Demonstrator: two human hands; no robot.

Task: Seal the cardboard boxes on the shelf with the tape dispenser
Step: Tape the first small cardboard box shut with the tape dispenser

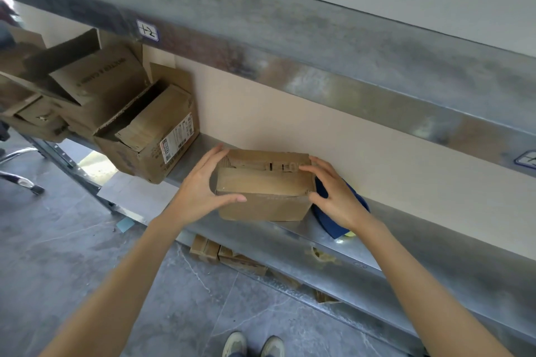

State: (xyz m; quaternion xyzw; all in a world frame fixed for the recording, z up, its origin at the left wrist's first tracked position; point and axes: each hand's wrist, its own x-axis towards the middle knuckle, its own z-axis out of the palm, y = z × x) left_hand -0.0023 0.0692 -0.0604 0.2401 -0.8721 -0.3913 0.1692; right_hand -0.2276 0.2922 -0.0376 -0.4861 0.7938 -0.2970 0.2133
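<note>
Both grips are clasping the small cardboard box (261, 207): the left grip (203, 182) is curling round its left end, thumb lying along the front top edge, and the right grip (333, 197) is spreading its fingers over the right end. That box is sitting on the metal shelf (377, 255), flaps folded down and showing no tape. A blue object (330, 226), possibly the tape dispenser, is lying just behind the right grip. Further left, other boxes (150, 139) are gaping open, so sealing is seemingly only beginning.
</note>
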